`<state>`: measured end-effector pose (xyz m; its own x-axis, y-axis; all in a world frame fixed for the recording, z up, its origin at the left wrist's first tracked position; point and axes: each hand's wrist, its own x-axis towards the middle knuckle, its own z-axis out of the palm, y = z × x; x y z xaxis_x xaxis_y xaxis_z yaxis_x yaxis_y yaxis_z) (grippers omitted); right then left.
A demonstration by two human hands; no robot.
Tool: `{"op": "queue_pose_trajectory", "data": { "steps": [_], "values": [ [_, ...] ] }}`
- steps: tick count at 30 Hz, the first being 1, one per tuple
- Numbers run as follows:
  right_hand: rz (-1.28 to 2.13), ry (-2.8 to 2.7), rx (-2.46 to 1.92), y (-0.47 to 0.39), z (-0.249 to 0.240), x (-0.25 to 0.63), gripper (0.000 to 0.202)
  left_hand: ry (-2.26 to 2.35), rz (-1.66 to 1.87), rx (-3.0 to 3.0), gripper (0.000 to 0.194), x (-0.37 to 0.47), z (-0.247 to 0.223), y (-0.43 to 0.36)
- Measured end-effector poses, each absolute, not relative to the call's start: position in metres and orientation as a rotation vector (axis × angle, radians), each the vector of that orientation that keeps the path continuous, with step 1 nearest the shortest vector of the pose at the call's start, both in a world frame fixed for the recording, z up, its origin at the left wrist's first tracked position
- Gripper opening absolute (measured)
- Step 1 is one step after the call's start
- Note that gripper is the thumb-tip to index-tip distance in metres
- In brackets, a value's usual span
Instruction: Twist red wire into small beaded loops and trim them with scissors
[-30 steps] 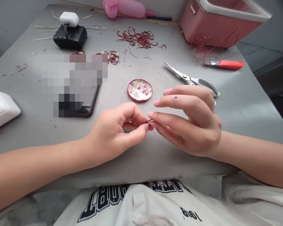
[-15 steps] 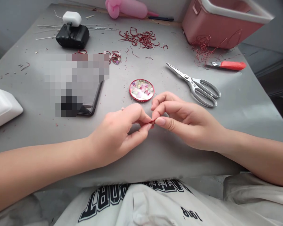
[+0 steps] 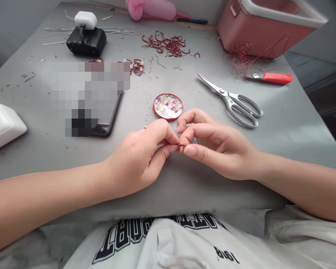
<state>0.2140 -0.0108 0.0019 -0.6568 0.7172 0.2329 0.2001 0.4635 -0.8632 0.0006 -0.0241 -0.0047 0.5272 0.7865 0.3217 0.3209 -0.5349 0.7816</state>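
Note:
A small piece of dark red wire (image 3: 180, 145) is pinched between my two hands, mostly covered by the fingertips. My left hand (image 3: 148, 155) grips it with thumb and index finger from the left. From the right, my right hand (image 3: 217, 147) closes its thumb and index finger on the same wire, its other fingers curled loosely. Just beyond the hands lies a round red-rimmed lid (image 3: 168, 118) holding pale, pink and purple beads (image 3: 168, 105). Grey-handled scissors (image 3: 231, 99) lie to the right, blades pointing away to the left.
Cut red wire pieces (image 3: 168, 45) are heaped at the back. Looser wire (image 3: 240, 59) lies by a pink bin (image 3: 249, 33) and a red-handled cutter (image 3: 277, 77). Left are a phone (image 3: 112, 123), partly blurred out, a black device (image 3: 86, 42) and a white object (image 3: 5, 127).
My fingertips have shifted slightly on the wire, and the right index finger has drawn in closer to the left thumb. Objects on the table stay in place.

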Motion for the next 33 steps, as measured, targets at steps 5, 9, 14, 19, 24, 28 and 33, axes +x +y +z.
{"op": "queue_pose_trajectory", "data": {
  "steps": [5, 9, 14, 19, 24, 28, 33],
  "values": [
    [0.621, -2.196, -0.751, -0.013, -0.004, 0.214, 0.017, 0.831, 0.822, 1.918, 0.01, 0.002, -0.005, -0.024],
    [0.07, -2.245, -0.662, -0.015, -0.006, 0.217, 0.012, 0.848, 0.766, 1.938, 0.009, 0.001, -0.005, -0.024],
    [0.136, -2.203, -0.898, -0.013, -0.007, 0.219, 0.018, 0.879, 0.746, 1.99, 0.009, 0.0, -0.003, -0.026],
    [0.175, -2.256, -0.937, -0.012, -0.006, 0.221, 0.019, 0.871, 0.756, 1.973, 0.01, 0.001, -0.002, -0.026],
    [0.097, -2.262, -0.837, -0.015, -0.006, 0.22, 0.011, 0.85, 0.735, 1.961, 0.011, 0.0, -0.003, -0.026],
    [0.098, -2.249, -0.738, -0.017, -0.006, 0.216, 0.01, 0.868, 0.727, 2.081, 0.013, -0.001, -0.004, -0.028],
    [0.565, -2.339, -0.886, -0.018, 0.004, 0.214, 0.017, 0.872, 0.75, 2.205, 0.016, 0.0, -0.006, -0.028]
  ]
}}
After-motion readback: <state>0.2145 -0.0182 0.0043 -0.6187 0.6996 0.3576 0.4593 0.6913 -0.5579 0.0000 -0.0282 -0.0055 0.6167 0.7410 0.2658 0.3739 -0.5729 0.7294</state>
